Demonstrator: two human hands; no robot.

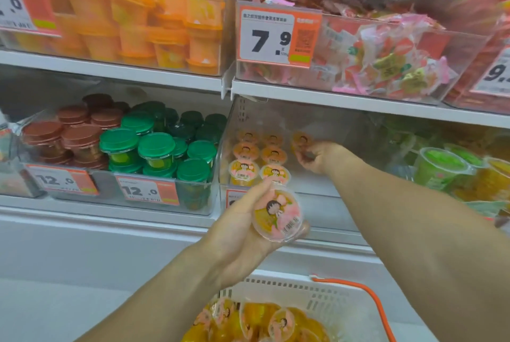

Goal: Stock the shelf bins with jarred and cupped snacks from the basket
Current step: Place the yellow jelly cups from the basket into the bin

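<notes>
Here, the clear bin on the lower shelf serves as the landmark: inside it, against its left wall, two rows of orange snack cups with cartoon-printed lids stand upright, touching one another. The right hand reaches deep into this bin, just right of those rows, its fingers curled around another cup at the back; how firmly it grips is hard to tell through the blur. In front of the bin and a little below its front lip, the left hand holds a held cup tilted lid-forward, thumb along its upper left edge and fingers wrapped beneath. Partly hidden behind this hand is the bin's orange price tag. Left of the bin, a neighbouring bin carries green-lidded jars and brown-lidded jars. Right of it sit green cups. Above it, a bin of pink-wrapped sweets bears a 7.9 tag. Well below the bin, the white basket with an orange handle holds more cartoon-lidded cups.
</notes>
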